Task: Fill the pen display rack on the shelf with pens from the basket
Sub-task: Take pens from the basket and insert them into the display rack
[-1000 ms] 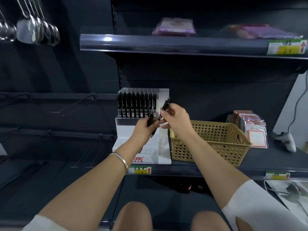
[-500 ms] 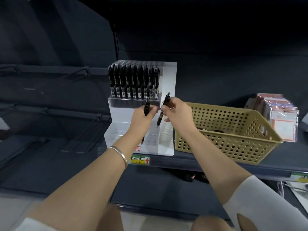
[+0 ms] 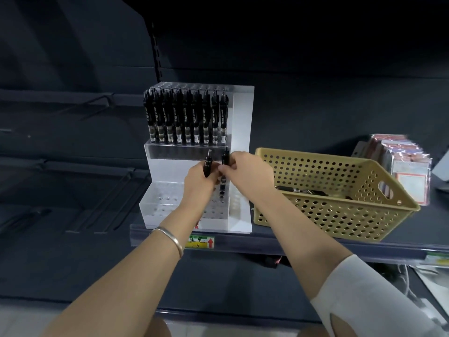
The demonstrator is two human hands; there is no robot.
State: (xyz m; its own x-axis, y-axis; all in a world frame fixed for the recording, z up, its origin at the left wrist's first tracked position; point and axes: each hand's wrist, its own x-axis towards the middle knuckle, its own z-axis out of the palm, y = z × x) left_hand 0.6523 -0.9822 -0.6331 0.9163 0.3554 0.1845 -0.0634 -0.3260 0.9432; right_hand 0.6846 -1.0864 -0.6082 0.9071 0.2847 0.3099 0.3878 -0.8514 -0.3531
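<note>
A clear stepped pen display rack (image 3: 239, 132) stands on the dark shelf (image 3: 303, 244). Its upper tier holds several black pens (image 3: 185, 117); the lower tier (image 3: 160, 198) shows empty holes. My left hand (image 3: 199, 184) grips a black pen (image 3: 207, 164) upright over the lower tier. My right hand (image 3: 245, 171) pinches a second black pen (image 3: 224, 181), its tip down at a hole in the lower tier. To the right, the tan perforated basket (image 3: 340, 215) holds a few more black pens (image 3: 298, 190).
Stacked packets in clear wrap (image 3: 403, 164) stand behind the basket at the right. A price tag with a red arrow (image 3: 200, 242) sits on the shelf edge. Bare metal hooks (image 3: 109, 195) jut out on the left. A lower shelf (image 3: 218, 283) lies beneath.
The view has tilted down and come closer to the shelf. My right hand has turned its pen upright and lowered the tip onto the lower tier. My left hand has kept hold of its pen.
</note>
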